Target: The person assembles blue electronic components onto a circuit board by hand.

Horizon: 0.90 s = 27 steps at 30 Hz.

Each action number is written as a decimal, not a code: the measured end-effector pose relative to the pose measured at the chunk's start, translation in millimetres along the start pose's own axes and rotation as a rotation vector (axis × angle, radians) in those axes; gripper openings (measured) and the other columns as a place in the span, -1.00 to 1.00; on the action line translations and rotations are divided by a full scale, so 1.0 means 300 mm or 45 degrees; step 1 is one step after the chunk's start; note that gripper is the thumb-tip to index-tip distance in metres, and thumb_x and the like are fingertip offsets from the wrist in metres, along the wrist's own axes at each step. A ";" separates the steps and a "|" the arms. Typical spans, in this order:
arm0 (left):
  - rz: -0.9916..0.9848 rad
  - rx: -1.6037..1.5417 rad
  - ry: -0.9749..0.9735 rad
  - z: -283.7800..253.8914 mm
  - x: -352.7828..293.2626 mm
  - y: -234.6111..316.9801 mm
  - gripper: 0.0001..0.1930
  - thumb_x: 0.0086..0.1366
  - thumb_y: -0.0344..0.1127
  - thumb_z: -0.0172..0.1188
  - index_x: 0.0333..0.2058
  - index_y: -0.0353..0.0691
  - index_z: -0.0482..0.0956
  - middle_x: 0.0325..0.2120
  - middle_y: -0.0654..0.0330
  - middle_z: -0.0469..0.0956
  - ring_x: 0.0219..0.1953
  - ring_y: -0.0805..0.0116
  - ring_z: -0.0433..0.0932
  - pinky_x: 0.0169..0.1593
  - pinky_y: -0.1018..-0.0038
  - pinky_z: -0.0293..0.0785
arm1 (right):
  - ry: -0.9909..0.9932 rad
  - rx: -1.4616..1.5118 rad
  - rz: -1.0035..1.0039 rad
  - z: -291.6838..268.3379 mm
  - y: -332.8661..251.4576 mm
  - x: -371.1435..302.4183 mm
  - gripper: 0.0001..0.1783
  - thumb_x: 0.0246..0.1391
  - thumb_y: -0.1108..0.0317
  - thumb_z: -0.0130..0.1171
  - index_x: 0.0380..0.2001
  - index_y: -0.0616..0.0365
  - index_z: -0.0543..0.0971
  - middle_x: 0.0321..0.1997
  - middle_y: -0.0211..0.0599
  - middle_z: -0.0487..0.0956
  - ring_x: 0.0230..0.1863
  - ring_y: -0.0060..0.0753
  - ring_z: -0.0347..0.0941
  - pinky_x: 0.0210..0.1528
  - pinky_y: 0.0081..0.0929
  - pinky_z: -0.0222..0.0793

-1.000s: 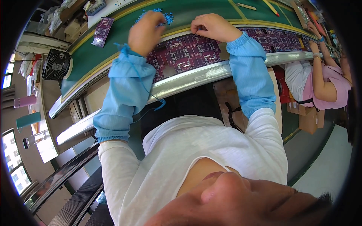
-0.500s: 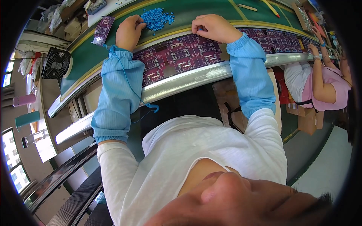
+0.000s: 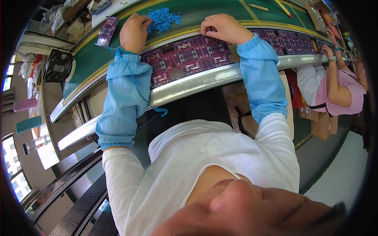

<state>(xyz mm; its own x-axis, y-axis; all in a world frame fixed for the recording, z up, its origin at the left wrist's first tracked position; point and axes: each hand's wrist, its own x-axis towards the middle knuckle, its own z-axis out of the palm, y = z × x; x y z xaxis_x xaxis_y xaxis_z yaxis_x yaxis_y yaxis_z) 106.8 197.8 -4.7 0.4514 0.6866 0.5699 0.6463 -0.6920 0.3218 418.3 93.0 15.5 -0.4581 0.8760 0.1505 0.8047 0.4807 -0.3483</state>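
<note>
A heap of small blue components (image 3: 163, 20) lies on the green work surface. At its left edge is my left hand (image 3: 134, 32), fingers pinched together; anything between them is hidden. My right hand (image 3: 225, 28) hangs with curled fingers over the far edge of the purple circuit boards (image 3: 189, 57). A bit of blue shows at those fingers, apparently one of the small components. The boards sit in a row along a metal rail (image 3: 197, 83). A blue cord (image 3: 134, 80) runs from my left wrist down along the sleeve.
One separate purple board (image 3: 107, 31) lies left of my left hand. A black fan (image 3: 59, 66) stands farther left. A yellow-and-red pen-like stick (image 3: 283, 8) lies at the far right. Another person in pink (image 3: 346, 94) works along the line to the right.
My left hand has shifted slightly away from me and left, against the heap's edge. The right hand has barely moved, its fingers turning a little.
</note>
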 end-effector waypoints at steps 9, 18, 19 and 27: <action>-0.030 -0.482 -0.065 -0.006 -0.013 0.176 -0.91 0.21 -0.44 0.33 -0.30 -0.25 0.67 -0.38 0.06 0.60 -0.33 0.06 0.62 -0.24 0.26 0.53 | 0.021 -0.010 0.001 0.012 0.011 0.001 -0.88 0.11 0.35 0.31 -0.26 -0.04 0.71 -0.26 -0.36 0.67 -0.24 -0.21 0.61 -0.16 -0.23 0.54; 0.027 -0.492 -0.236 0.028 -0.045 0.239 -0.92 0.24 -0.51 0.31 -0.27 -0.26 0.67 -0.37 0.12 0.55 -0.32 0.21 0.60 -0.22 0.37 0.49 | 0.014 -0.044 0.030 0.011 -0.001 0.002 -0.89 0.11 0.35 0.29 -0.27 -0.03 0.69 -0.26 -0.36 0.66 -0.24 -0.21 0.60 -0.16 -0.23 0.53; 0.054 -0.494 -0.230 0.034 -0.045 0.239 -0.91 0.24 -0.52 0.30 -0.27 -0.27 0.66 -0.36 0.11 0.56 -0.30 0.18 0.60 -0.21 0.35 0.49 | 0.014 -0.045 0.030 0.013 0.000 0.003 -0.89 0.11 0.35 0.29 -0.27 -0.03 0.69 -0.26 -0.36 0.66 -0.24 -0.21 0.60 -0.16 -0.23 0.53; 0.051 -0.515 -0.316 0.047 -0.061 0.248 -0.86 0.23 -0.57 0.28 -0.22 -0.30 0.64 -0.33 0.05 0.62 -0.25 0.09 0.64 -0.16 0.33 0.54 | 0.071 -0.054 -0.093 0.024 0.016 0.004 -0.88 0.13 0.44 0.33 -0.24 0.11 0.66 -0.27 -0.30 0.62 -0.30 -0.22 0.55 -0.24 -0.28 0.48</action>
<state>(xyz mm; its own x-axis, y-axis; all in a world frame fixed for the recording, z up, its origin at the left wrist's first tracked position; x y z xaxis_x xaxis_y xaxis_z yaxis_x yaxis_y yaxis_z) 155.4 136.9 -2.0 0.6364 0.6560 0.4058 0.3564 -0.7166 0.5996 418.7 96.1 7.3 -0.4954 0.8388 0.2257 0.7857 0.5435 -0.2953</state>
